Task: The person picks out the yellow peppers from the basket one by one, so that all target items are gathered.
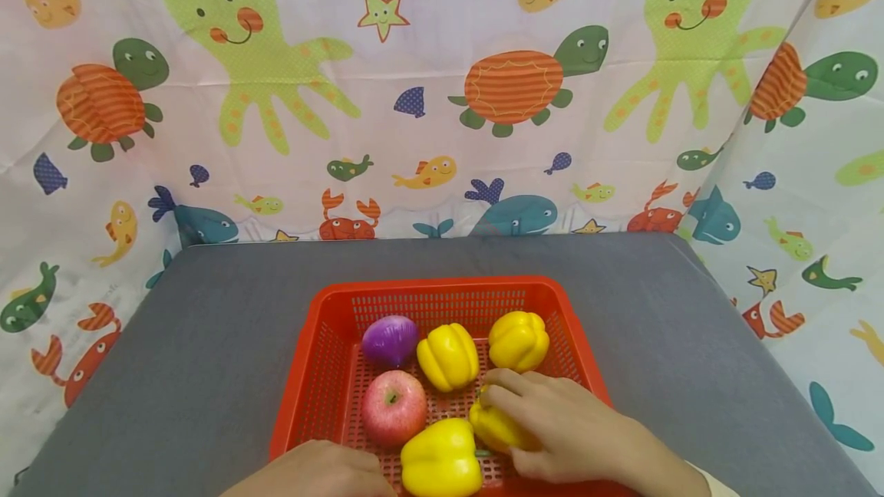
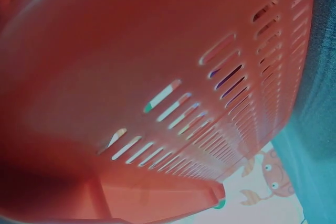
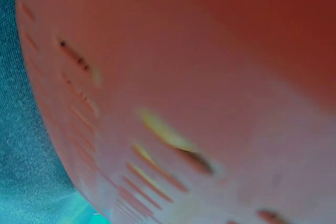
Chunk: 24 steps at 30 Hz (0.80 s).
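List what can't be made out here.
Head: fingertips of the left hand, cut off by the bottom edge.
Head: part of the held yellow pepper, covered by the right hand.
Left wrist: what lies beyond the basket wall, mostly hidden by it.
Right wrist: yellow shape, blurred and mostly hidden by basket wall.

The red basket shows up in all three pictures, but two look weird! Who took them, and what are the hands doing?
No robot here, just a person's left hand and right hand, both bare. The big picture comes from a camera on the person's head, looking down. The others come from cameras on each wrist, so close that the slotted side of the red basket fills most of the view. The basket sits on a grey table. Inside are an apple, a purple thing like an onion and four yellow peppers. The right hand has one pepper in its grip. I can't tell whether the left holds anything.
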Tool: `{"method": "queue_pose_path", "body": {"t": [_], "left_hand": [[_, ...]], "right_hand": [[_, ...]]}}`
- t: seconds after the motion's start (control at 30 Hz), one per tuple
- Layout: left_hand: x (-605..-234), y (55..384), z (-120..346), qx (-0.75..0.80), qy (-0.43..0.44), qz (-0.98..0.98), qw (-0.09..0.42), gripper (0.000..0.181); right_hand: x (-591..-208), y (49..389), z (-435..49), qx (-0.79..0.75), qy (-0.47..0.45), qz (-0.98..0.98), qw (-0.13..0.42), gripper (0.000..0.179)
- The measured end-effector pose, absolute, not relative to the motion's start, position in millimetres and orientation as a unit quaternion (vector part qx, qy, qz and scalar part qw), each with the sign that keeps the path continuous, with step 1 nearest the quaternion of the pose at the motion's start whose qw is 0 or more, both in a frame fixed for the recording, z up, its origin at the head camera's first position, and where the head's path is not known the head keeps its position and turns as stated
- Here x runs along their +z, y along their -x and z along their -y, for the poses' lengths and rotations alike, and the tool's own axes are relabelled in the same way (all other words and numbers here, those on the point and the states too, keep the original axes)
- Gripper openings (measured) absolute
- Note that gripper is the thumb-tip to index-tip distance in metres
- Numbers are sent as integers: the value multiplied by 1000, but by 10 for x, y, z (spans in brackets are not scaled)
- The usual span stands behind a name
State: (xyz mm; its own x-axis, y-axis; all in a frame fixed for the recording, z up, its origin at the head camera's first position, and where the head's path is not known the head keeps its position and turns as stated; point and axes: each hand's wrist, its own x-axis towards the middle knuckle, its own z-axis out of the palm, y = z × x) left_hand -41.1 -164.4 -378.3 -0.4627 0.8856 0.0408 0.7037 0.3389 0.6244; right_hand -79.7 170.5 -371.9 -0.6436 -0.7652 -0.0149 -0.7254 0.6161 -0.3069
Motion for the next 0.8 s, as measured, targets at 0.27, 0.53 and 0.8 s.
{"method": "queue_pose_path", "body": {"t": [0.27,0.53,0.8], "left_hand": [[-3778,410,1634,289,-497,-805,144,17],[-3773,408,1633,310,-483,-802,164,15],[-3820,455,1666,311,-495,-793,168,19]], "right_hand": [[-3666,784,-1738,-152,388,-908,54,46],[-3631,810,-1817,-178,374,-910,1,46],[-3602,831,-1875,-212,366,-904,-65,48]]}}
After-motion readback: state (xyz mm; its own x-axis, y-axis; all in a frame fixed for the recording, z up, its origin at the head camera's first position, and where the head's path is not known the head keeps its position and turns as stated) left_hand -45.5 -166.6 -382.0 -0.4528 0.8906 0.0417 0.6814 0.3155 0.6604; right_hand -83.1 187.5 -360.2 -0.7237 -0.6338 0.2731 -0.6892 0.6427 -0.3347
